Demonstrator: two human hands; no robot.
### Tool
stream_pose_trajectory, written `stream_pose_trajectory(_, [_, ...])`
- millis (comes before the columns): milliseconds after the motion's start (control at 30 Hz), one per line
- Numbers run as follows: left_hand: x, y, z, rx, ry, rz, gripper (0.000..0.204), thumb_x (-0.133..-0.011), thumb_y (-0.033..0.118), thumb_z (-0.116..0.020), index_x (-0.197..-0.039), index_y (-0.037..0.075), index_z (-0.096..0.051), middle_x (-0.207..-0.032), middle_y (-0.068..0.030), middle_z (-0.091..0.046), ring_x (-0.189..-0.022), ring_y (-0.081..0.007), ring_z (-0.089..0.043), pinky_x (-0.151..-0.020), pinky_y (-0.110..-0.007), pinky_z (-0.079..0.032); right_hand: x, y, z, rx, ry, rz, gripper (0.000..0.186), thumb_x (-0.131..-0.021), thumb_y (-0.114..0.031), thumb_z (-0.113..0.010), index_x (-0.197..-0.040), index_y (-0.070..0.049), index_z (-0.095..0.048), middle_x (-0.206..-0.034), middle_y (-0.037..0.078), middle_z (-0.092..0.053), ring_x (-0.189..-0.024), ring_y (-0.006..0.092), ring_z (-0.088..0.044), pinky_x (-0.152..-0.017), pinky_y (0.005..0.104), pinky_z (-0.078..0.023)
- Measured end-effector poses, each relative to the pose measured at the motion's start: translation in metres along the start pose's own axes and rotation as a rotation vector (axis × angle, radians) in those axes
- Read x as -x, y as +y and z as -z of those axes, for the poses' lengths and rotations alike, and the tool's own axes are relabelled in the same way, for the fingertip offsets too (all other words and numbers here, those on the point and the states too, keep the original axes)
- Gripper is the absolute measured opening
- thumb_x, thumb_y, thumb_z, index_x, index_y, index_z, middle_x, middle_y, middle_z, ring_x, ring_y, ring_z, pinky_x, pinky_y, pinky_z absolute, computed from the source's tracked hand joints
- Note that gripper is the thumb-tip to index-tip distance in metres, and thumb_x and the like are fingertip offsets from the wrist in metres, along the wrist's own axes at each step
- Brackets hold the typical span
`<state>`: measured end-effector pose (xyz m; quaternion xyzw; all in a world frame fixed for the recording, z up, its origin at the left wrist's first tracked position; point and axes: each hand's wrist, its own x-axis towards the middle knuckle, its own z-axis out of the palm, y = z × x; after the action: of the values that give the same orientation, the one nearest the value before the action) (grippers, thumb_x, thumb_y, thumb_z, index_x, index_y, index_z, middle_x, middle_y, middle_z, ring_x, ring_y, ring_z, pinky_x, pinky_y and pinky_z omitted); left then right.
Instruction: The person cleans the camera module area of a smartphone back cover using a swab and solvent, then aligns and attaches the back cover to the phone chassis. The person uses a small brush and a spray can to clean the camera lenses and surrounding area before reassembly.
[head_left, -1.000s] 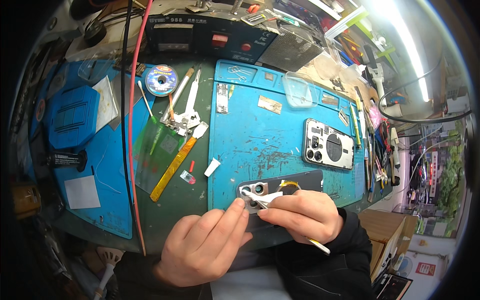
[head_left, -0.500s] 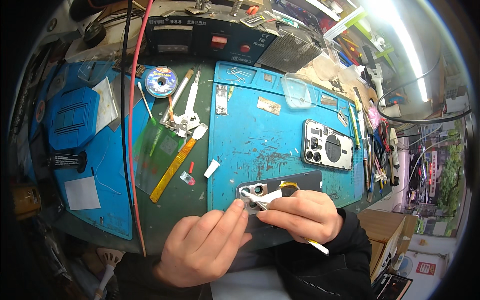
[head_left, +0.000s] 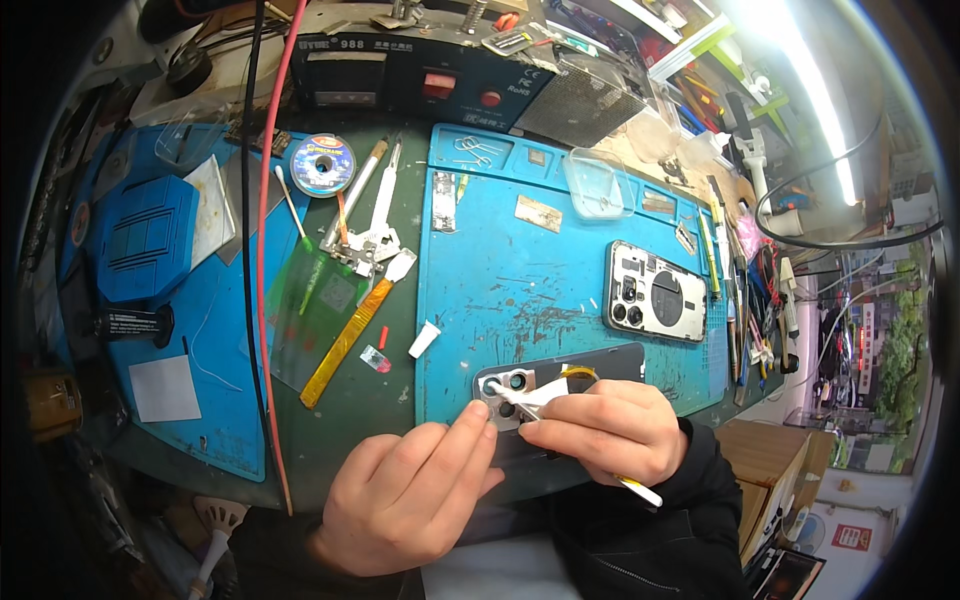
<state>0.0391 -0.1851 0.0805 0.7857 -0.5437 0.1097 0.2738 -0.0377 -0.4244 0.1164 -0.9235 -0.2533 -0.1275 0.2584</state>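
Note:
A dark phone back cover (head_left: 610, 362) with a silver camera plate lies at the front of the blue mat. My left hand (head_left: 410, 490) has its fingertips pressed together against the left corner of that plate, steadying the cover. My right hand (head_left: 610, 428) pinches a slim tool (head_left: 641, 491) whose pale rear end sticks out below the palm. A white wipe (head_left: 550, 392) is bunched around the tool's front part, and its tip rests at the upper-left lens ring. The fingers hide most of the tool, so its exact kind is unclear.
An opened phone (head_left: 672, 300) lies to the right on the blue mat (head_left: 500, 290). A clear plastic box (head_left: 598, 185) stands behind it. Left are a solder wire spool (head_left: 323, 164), a tape-wrapped brush (head_left: 350, 335) and a red cable (head_left: 268, 250). A dark machine (head_left: 410, 85) stands at the back.
The tip of the white wipe has shifted slightly at the upper-left lens ring. My left fingertips have dropped a little; both hands otherwise stay in place.

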Motion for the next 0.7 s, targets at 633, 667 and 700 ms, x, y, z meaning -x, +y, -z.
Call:
stream_pose_trajectory(633, [-0.0015,-0.0002,0.0014,-0.018,-0.004,-0.010,0.028,-0.087,0.026,-0.073,-0.105,0.005,-0.075,-0.117,-0.0043,-0.071,-0.093,-0.0134,-0.061,-0.068,-0.026,-0.043,-0.0024,-0.0017,0.0033,-0.024,-0.021,-0.037,0.040,-0.067,0.000,-0.072,-0.107,0.002,-0.072,-0.103,0.010,-0.066,-0.067,0.0163,-0.060,-0.059,0.0288,-0.054])
stream_pose_trajectory(667, [-0.0015,-0.0001,0.0016,-0.018,-0.006,-0.010,0.028,-0.087,0.026,-0.073,-0.105,0.005,-0.075,-0.117,-0.0043,-0.071,-0.093,-0.0134,-0.061,-0.068,-0.026,-0.043,-0.0041,-0.0022,0.0043,-0.038,-0.029,-0.035,0.040,-0.067,0.000,-0.072,-0.107,0.002,-0.072,-0.103,0.010,-0.066,-0.067,0.0165,-0.060,-0.059,0.0289,-0.054])
stream_pose_trajectory(700, [-0.0013,0.0000,0.0018,-0.017,-0.008,-0.009,0.028,-0.087,0.026,-0.073,-0.105,0.005,-0.075,-0.117,-0.0043,-0.071,-0.093,-0.0133,-0.061,-0.068,-0.026,-0.043,-0.0047,-0.0025,0.0046,-0.051,-0.036,-0.034,0.040,-0.067,0.000,-0.072,-0.107,0.002,-0.072,-0.103,0.010,-0.066,-0.068,0.0167,-0.061,-0.060,0.0291,-0.054])
